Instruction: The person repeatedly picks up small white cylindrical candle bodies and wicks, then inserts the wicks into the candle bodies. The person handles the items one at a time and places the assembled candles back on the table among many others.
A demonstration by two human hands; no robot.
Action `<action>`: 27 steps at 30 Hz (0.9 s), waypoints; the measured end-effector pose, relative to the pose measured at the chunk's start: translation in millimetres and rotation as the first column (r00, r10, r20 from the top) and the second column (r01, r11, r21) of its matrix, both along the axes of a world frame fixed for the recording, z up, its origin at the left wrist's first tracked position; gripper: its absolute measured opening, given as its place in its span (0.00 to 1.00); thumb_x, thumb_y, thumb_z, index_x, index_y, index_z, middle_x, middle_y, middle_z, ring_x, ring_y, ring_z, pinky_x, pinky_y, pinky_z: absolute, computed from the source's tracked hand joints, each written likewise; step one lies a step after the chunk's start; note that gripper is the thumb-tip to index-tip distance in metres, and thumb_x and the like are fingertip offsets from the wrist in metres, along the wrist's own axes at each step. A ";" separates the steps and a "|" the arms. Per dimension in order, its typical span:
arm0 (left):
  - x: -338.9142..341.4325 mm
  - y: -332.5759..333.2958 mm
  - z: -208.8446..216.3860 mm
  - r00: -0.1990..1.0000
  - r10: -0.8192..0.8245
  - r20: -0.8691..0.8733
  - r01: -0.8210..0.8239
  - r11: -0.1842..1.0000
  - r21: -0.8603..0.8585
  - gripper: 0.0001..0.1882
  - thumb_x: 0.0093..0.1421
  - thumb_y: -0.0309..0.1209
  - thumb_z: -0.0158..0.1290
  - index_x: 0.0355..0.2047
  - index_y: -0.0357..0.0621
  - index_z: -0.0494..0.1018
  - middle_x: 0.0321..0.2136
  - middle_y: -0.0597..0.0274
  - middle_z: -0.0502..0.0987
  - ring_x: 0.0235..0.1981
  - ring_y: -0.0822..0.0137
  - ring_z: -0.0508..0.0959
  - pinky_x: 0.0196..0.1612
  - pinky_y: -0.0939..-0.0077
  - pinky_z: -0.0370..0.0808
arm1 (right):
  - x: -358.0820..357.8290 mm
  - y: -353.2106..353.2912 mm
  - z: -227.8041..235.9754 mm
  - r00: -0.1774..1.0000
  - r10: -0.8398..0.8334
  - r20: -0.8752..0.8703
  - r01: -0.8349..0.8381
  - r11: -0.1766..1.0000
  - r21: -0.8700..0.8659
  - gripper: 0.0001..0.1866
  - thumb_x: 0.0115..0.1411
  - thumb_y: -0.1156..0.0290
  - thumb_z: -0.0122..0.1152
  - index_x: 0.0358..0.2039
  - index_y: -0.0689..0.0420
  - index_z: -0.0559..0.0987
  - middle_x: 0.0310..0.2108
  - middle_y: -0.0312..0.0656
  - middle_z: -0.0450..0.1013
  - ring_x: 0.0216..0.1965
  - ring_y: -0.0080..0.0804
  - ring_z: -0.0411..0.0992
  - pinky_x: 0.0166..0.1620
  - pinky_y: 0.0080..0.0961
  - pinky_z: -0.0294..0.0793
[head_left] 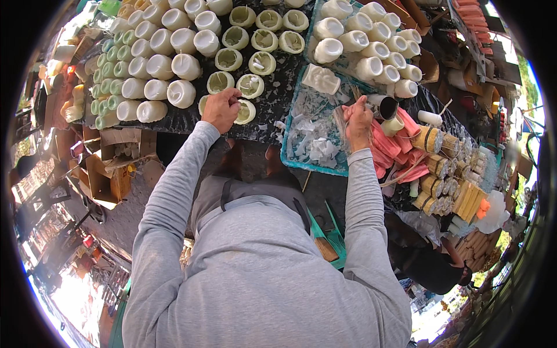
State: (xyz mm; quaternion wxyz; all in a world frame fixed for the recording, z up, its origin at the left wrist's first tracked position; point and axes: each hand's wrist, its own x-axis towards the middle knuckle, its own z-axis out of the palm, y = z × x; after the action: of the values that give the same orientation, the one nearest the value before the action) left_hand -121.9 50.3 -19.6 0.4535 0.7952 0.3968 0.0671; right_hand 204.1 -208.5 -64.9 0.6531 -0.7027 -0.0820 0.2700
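My left hand [222, 110] is over the near end of the rows of hollow pale-green wax cups [234, 38]. Its fingers are pinched together beside a cup [245, 111] at the table's front edge; whatever is between them is too small to make out. My right hand [358, 123] is closed around a bundle of thin pale strands [340, 120], which look like wicks, above the right side of a teal tray [316, 169]. White wax scraps [323, 152] and a pale carved block [321, 79] lie in that tray. A dark-mouthed metal cup [385, 107] sits just right of my right hand.
Rows of whitish candles [181, 93] and smaller green ones [108, 119] cover the table's left. More white candles [374, 51] stand in a tray at the back right. Red-pink sticks [390, 142] and tied yellowish bundles [428, 139] lie rightward. Another person [432, 264] is at lower right.
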 end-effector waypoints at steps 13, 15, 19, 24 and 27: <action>5.5 20.5 -13.8 0.997 -0.071 -0.026 0.067 0.989 -0.132 0.17 0.58 0.26 0.61 0.48 0.36 0.80 0.32 0.59 0.85 0.31 0.67 0.84 0.41 0.71 0.81 | -130.5 77.9 57.4 0.684 0.484 -0.546 -0.575 0.818 0.005 0.18 0.61 0.80 0.63 0.51 0.58 0.74 0.38 0.37 0.74 0.33 0.26 0.75 0.33 0.29 0.79; 9.3 26.4 -17.4 0.995 -0.096 -0.028 0.091 0.985 -0.149 0.17 0.57 0.24 0.61 0.47 0.34 0.79 0.31 0.59 0.84 0.29 0.69 0.83 0.37 0.72 0.80 | -163.7 104.0 55.2 0.663 0.583 -0.470 -0.682 0.730 -0.055 0.21 0.55 0.79 0.68 0.51 0.61 0.78 0.40 0.44 0.78 0.37 0.35 0.79 0.40 0.33 0.83; 11.3 35.5 -19.8 0.990 -0.143 -0.017 0.140 0.981 -0.138 0.17 0.56 0.24 0.60 0.46 0.32 0.79 0.29 0.59 0.84 0.29 0.71 0.83 0.36 0.72 0.80 | -192.9 131.6 59.7 0.619 0.785 0.038 -0.675 0.556 -0.485 0.30 0.53 0.76 0.72 0.58 0.67 0.78 0.48 0.57 0.81 0.47 0.45 0.83 0.50 0.39 0.81; 11.4 39.0 -16.4 0.988 -0.155 -0.009 0.151 0.972 -0.178 0.16 0.56 0.24 0.60 0.45 0.31 0.79 0.28 0.59 0.84 0.29 0.71 0.83 0.35 0.72 0.80 | -203.4 138.0 66.3 0.563 0.798 0.215 -0.599 0.573 -0.559 0.25 0.52 0.76 0.67 0.53 0.65 0.79 0.40 0.59 0.82 0.45 0.58 0.81 0.51 0.46 0.79; 11.3 38.4 -14.6 0.988 -0.154 -0.013 0.147 0.964 -0.222 0.16 0.55 0.24 0.60 0.45 0.31 0.79 0.29 0.57 0.85 0.29 0.71 0.84 0.36 0.72 0.81 | -211.7 132.0 66.6 0.534 0.762 0.367 -0.530 0.640 -0.557 0.22 0.53 0.79 0.63 0.51 0.65 0.79 0.38 0.58 0.82 0.44 0.61 0.80 0.49 0.49 0.79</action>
State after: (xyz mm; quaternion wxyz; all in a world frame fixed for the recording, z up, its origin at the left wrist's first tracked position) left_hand -110.6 88.7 -34.2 0.5366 0.7688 0.3470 -0.0237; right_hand -7.6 -76.5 1.7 0.2955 -0.7765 -0.4797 0.2822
